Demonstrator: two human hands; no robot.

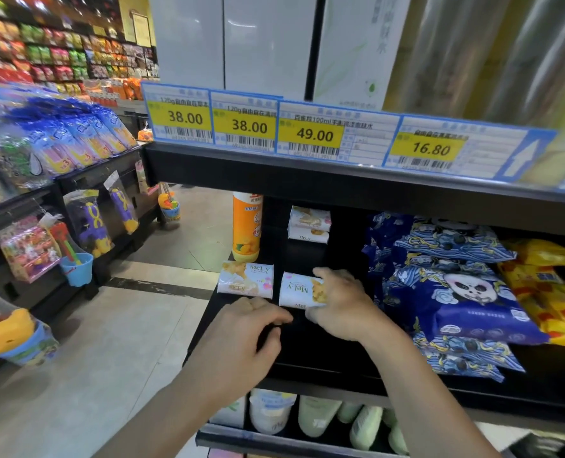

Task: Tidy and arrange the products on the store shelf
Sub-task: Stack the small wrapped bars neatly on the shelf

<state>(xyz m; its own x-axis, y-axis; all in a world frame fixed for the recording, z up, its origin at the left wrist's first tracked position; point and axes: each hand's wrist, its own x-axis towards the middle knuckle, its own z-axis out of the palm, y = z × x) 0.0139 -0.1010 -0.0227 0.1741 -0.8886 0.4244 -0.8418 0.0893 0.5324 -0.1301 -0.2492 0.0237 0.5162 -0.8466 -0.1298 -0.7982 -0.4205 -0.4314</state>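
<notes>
Store aisle, tiled floor; black shelf is the ref. landmark. Price tags line the edge of the board above it. On shelf: orange bottle at rear-left corner, stacked soap boxes at rear, blue panda packs to the right. Bare shelf area at front centre, under the hands. Left soap box sits near shelf's left edge. Right hand grips held soap box, fingers curled round its right end. Left hand beside it, fingers loosely curled, holding nothing.
</notes>
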